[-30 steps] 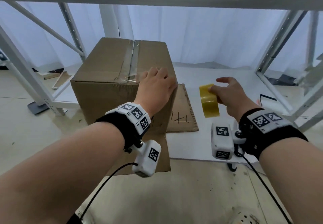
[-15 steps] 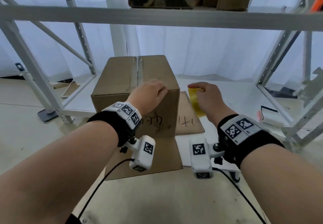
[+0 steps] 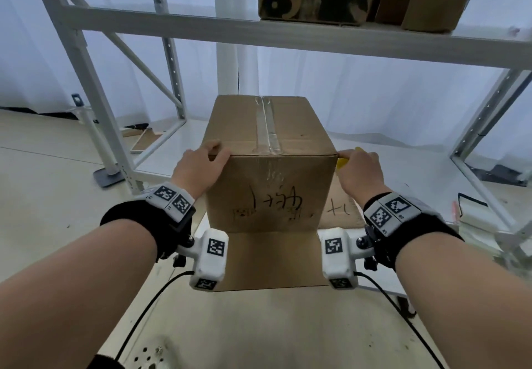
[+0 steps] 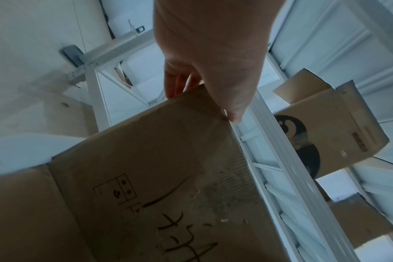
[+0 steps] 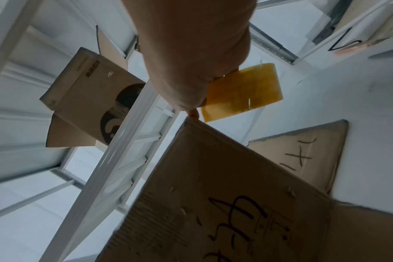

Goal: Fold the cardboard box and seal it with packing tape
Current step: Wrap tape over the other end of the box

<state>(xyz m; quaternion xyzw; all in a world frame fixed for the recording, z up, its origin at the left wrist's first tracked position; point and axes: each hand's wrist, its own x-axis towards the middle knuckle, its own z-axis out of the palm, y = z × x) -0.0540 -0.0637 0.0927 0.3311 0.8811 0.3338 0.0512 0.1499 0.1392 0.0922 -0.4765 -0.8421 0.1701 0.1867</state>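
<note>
The box is matt brown corrugated cardboard, scuffed, with a glossy clear tape strip along its top seam. Beside the box, the tape roll looks like shiny amber plastic film. The shelf frame above the box seems smooth white-painted metal.

Only handwritten marker scrawl — illegible (upside down) — on the cardboard box.

Brown cardboard box upright, top taped — yellow tape roll beside.
</note>
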